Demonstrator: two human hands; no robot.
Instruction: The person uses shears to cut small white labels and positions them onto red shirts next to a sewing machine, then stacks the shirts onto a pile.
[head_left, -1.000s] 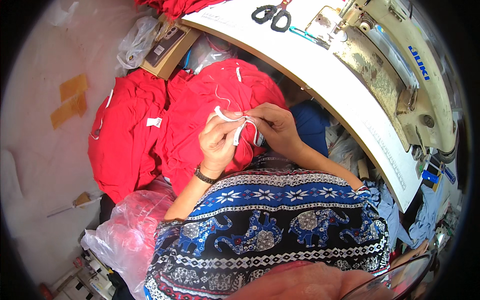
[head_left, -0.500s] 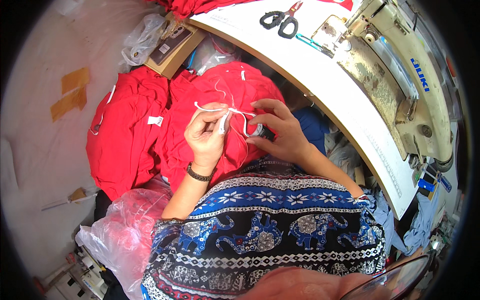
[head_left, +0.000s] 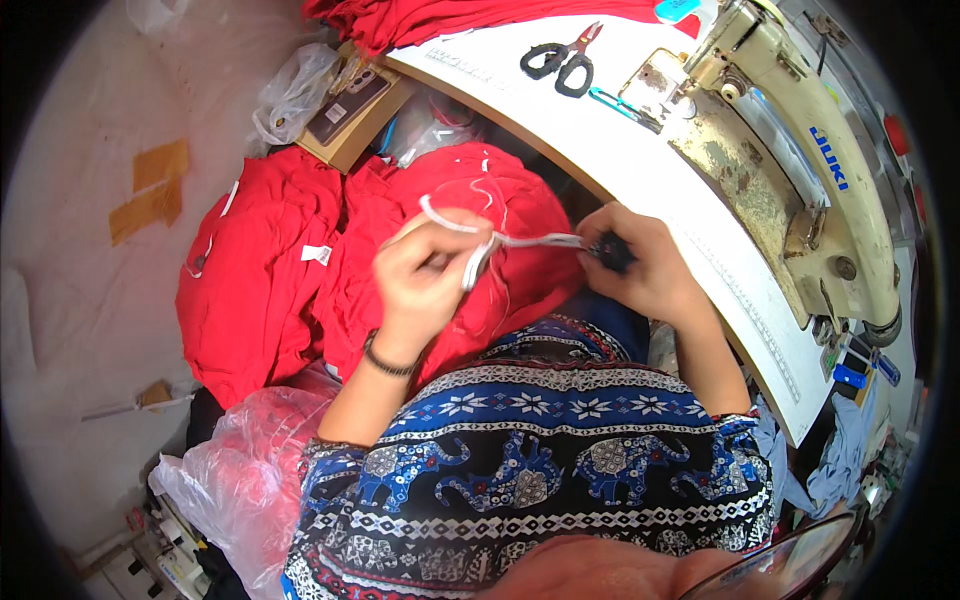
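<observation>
1. The left hand pinches a bunch of white cord between thumb and fingers, loops of it rising above the knuckles. If the pinch slackens, the loops could slide out and drop onto the red garment lying just beneath the hand.
2. From that hand the white cord runs rightward as a taut span to the right hand. A harder pull from either side could jerk the cord free of one grip, or tangle the loose thread that hangs below the span.
3. The right hand is closed on the cord's far end together with a small dark object; what that object is cannot be told. It sits at the fingertips, so a slip there would likely send it down into the lap.
4. Beyond the right hand, up and to its right, the tabletop edge lies close; a wide pull could knock the knuckles against it. Scissors and the sewing machine lie well apart.
</observation>
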